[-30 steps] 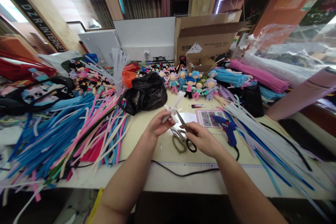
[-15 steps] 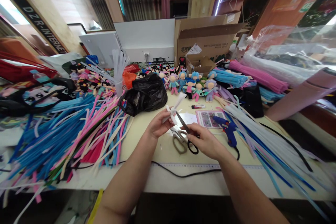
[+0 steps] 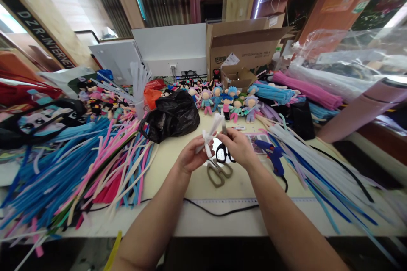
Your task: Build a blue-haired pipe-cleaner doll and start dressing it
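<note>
My left hand (image 3: pixel 190 157) grips a small bundle of white pipe cleaners (image 3: pixel 210 133), held upright over the middle of the table. My right hand (image 3: pixel 238 147) holds black-handled scissors (image 3: pixel 223 150) right beside the bundle, blades pointing up along it. Under both hands a second pair of scissors with tan handles (image 3: pixel 218 172) lies flat on the cream table (image 3: pixel 171 169).
Heaps of blue, pink and white pipe cleaners (image 3: pixel 79 161) cover the left side, more (image 3: pixel 321 165) the right. A blue glue gun (image 3: pixel 273 156), a black bag (image 3: pixel 173 114), a row of small dolls (image 3: pixel 227 101), a cardboard box (image 3: pixel 244 46) and a black cable (image 3: pixel 219 211).
My right hand has lifted the black-handled scissors up and left, from a slanted pose to upright against the white bundle. My left hand has stayed nearly still.
</note>
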Available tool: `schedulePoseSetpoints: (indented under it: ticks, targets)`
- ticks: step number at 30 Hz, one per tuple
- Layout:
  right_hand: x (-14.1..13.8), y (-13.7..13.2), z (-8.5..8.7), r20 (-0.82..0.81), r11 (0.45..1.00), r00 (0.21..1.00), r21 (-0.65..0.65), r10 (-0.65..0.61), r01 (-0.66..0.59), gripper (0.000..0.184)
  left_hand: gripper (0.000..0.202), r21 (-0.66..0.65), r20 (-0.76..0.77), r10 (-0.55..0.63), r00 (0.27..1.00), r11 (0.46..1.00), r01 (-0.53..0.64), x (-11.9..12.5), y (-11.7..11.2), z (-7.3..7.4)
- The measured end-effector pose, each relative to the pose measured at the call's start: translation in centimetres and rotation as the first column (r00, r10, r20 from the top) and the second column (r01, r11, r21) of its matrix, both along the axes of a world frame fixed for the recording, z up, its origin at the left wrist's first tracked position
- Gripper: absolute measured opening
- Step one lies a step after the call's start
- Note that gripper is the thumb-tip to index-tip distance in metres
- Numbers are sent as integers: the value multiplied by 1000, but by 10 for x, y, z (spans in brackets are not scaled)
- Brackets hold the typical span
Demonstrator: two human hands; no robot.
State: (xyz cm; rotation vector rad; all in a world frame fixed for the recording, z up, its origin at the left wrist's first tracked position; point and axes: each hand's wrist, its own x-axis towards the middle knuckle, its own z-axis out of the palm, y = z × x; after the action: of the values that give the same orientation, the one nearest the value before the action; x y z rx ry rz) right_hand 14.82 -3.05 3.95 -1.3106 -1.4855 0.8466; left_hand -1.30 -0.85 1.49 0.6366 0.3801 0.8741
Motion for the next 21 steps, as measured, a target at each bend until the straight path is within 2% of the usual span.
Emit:
schedulePoseSetpoints:
  ticks: [4,7,10,14,18,21]
  targets:
    - [-4,10,-3,-12,1000,1000,0,-20,20,36,20,19,-29,6,1000,1000,-5,2,0,-1]
    - [1,14,-10,-26,1000,999,-3,-30,30,31,27,15,-11,16,1000,1000,-16,2,0,0]
    - [8,13,-19,-35,998,998,-3,-57,57,28,29,-4,9,89,996,996,-89,-2,3,0]
    - [10,6,-24,-37,999,998,-9,43,-44,25,31,-32,16,184,983,983,-183,-7,7,-1]
    - [12,3,-19,-29,995,995,-22,96,-96,27,44,-40,-41,216,976,975,-217,-6,9,0]
    - [17,4,-19,-46,996,995,-26,88,-90,26,62,27,-104,243,964,970,-242,-4,9,1]
